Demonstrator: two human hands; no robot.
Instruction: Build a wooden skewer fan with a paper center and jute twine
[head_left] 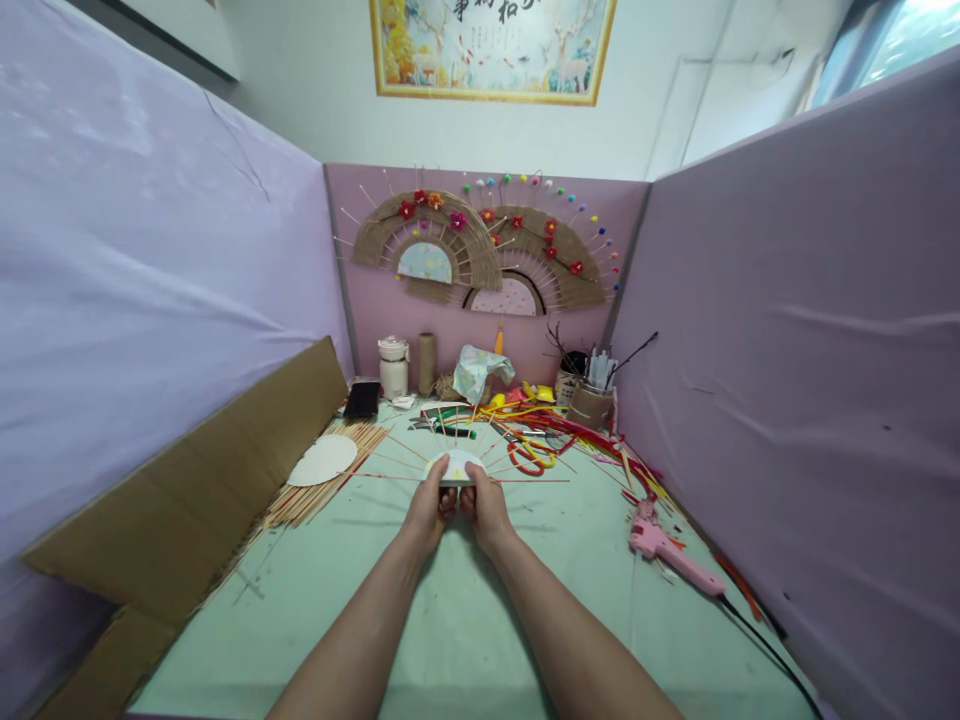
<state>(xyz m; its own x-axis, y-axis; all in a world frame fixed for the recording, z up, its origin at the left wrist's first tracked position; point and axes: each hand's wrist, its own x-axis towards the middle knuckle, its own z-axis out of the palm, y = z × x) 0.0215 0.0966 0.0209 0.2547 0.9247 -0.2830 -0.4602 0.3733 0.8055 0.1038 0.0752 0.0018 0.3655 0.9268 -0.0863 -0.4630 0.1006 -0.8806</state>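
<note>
Between my two hands is a half-round fan frame (456, 464), a pale patterned half disc with thin sticks spreading out from its curved edge. My left hand (427, 512) grips its left end, thumb on top and fingers curled beneath. The right end is pinched the same way by my right hand (487, 508). Just beyond the frame lie red-and-yellow scissors (531, 458) and green-handled pliers (450, 430). The fingertips under the half disc are partly hidden.
A pink glue gun (675, 555) with a black cord lies at the right. At left are a white oval card (324, 460), thin wooden sticks (307, 505) and a cardboard strip (202, 470). Two finished fans (480, 245) hang on the back panel. Purple partitions stand on both sides.
</note>
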